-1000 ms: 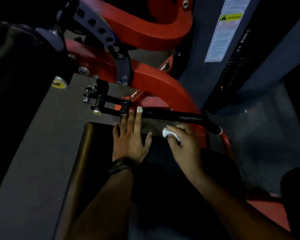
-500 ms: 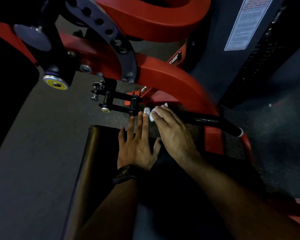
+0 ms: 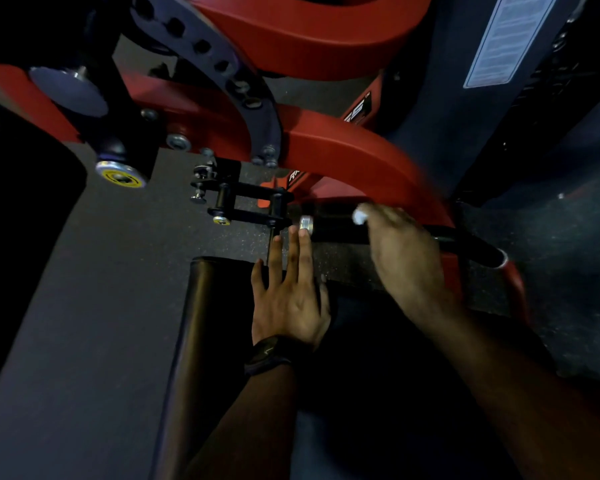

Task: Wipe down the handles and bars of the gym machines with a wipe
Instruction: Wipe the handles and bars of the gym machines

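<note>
Our R grip [image 3: 406,251] pinches the white wipe [image 3: 360,216] against the black handle bar [image 3: 336,227], hand blurred. L grip [image 3: 288,296] lies flat, fingers straight, on the seat pad [image 3: 215,306]. Risk, we reckon: small wipe slips out w/ fast strokes.

A small, blurred white wipe [image 3: 360,216] sits against the black, near-horizontal handle [image 3: 336,226].

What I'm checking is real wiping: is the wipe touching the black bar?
Cannot tell. In the head view the wipe overlaps the bar under the right hand, but motion blur hides any contact.
</note>
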`<state>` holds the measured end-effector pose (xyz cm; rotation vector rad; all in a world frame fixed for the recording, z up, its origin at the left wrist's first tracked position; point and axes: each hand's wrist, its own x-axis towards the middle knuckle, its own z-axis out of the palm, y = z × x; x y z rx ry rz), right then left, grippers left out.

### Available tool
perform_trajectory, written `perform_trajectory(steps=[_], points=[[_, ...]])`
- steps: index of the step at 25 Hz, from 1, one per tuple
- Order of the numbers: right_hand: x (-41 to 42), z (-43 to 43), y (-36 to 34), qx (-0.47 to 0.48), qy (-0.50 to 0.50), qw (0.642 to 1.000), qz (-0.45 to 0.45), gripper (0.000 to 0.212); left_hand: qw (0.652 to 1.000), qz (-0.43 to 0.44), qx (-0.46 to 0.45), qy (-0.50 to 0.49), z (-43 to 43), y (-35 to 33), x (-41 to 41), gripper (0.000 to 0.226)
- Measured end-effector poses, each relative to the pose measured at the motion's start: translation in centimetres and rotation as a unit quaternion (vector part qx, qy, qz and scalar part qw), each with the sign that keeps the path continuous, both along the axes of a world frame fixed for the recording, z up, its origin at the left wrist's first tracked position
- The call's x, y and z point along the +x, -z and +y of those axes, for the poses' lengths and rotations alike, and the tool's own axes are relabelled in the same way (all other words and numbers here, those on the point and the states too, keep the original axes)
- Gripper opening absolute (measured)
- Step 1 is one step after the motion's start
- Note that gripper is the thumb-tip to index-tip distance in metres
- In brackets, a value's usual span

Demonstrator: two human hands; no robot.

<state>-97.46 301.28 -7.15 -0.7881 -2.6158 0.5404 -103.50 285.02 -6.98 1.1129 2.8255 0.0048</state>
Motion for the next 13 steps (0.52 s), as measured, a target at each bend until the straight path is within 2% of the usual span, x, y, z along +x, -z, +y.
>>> perform_trajectory(steps=[2,4,6,8,10,13], points=[[-0.5,-0.9,-0.6,-0.033,0.033,0.999,-0.009,0.035,1.0,-0.001,-0.002,-0.001,0.1,0.0,0.0,0.074],[-2.2,-2.9,-1.3,-0.026,-0.06,0.998,-0.008,0.037,1.0,0.004,-0.005,0.003,0.1,0.0,-0.1,0.075],[-2.0,-1.5,-1.5,-0.049,-0.125,0.991,0.008,0.034,1.0,0.007,0.0,0.0,0.1,0.2,-0.1,0.074],[-0.5,0.7,-1.0,-0.097,-0.064,0.993,0.032,0.03,1.0,0.004,0.007,-0.001,0.0,0.1,0.0,0.073],[-1.0,-0.3,-0.8,-0.096,-0.01,0.995,0.027,0.032,1.0,0.005,0.001,-0.003,0.1,0.1,-0.1,0.074],[-3.9,-3.1,-1.1,-0.06,-0.116,0.991,0.042,0.039,1.0,0.008,-0.014,0.007,0.1,0.0,-0.3,0.08]])
